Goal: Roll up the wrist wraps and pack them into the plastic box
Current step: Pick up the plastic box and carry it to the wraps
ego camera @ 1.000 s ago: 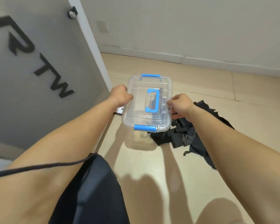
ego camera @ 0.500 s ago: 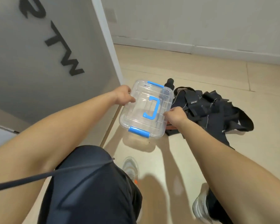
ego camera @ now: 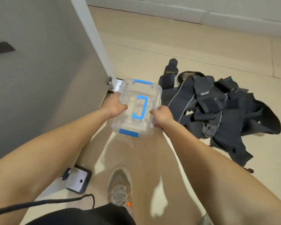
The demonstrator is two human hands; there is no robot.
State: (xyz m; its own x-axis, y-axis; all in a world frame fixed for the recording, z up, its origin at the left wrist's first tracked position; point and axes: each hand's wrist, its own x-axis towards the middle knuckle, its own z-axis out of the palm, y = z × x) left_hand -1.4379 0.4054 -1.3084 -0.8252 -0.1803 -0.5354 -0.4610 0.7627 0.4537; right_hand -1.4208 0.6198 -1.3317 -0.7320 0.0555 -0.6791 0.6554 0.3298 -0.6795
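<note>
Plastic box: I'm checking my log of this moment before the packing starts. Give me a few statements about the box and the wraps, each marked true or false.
1. The left hand and right hand both grip the plastic box. True.
2. The box's lid is off. False: the lid sits on the box, its blue handle flat on top.
3. The wrist wraps lie in a loose pile on the floor, to the right of the box. True.
4. Several rolled wraps are packed inside the box. False: the clear box looks empty.
</note>
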